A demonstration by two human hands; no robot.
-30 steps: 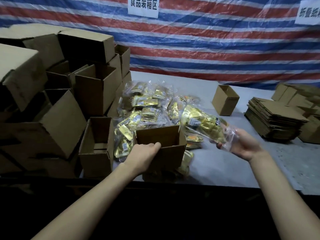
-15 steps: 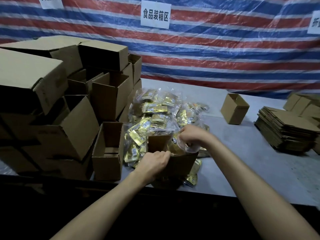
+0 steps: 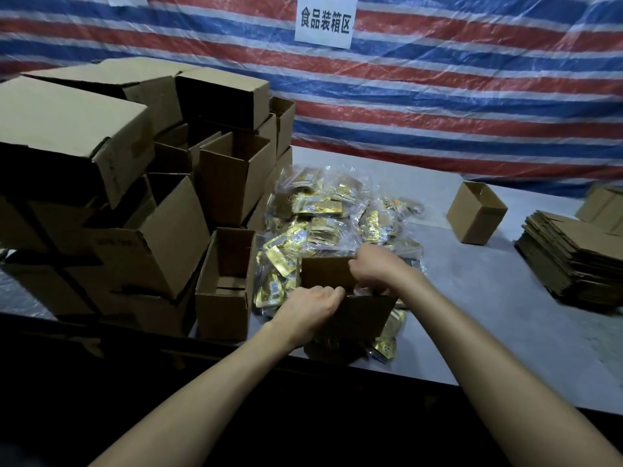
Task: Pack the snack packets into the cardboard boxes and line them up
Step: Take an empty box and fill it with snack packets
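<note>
Cardboard fills the left hand (image 3: 308, 310): its fingers curl over the near rim of the open box (image 3: 367, 315) at lower centre and grip it. The right hand (image 3: 374, 269) sits just above and to the right, knuckles up and fingers hooked down into the box mouth. Whether they hold a packet I cannot tell, since the box wall hides the fingertips.

The box mouth faces upward, tipped a little toward the viewer. It rests on the near edge of the heap of snack packets (image 3: 320, 210), which spreads away toward mid-frame. The supply therefore lies straight beyond the box, and the right hand is nearer to it, so the next packet probably falls to that hand.

An upright empty box (image 3: 222, 298) stands just left on the grey tabletop (image 3: 472, 298), against a tall jumble of stacked boxes (image 3: 101, 163). At right are a lone box (image 3: 472, 224) and flattened cartons (image 3: 573, 264).

On the striped tarpaulin (image 3: 472, 96) at top centre, a white sign (image 3: 324, 23) reads 食品装箱区. The print on the gold packets is too small to read.
</note>
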